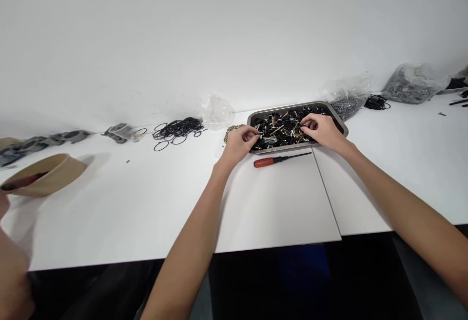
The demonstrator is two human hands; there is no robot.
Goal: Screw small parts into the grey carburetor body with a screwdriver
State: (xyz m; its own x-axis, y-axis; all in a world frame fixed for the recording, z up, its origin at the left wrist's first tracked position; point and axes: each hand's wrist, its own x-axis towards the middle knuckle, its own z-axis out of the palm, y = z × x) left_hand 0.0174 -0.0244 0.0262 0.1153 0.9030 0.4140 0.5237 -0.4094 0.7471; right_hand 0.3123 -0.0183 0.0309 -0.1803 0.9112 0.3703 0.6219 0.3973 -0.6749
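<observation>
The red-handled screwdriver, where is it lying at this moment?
In the head view, the red-handled screwdriver lies flat on the white table, just in front of the metal tray, between the left hand and the right hand.

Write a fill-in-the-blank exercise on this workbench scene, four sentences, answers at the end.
1. Both hands, the left hand and the right hand, reach into a metal ____ full of small black and brass parts.
2. The screwdriver lying before the tray has a ____ handle.
3. The loose black rings lie to the ____ of the tray.
4. At the far left a tan ____ is tipped on its side.

Answers: tray; red; left; bowl
</observation>
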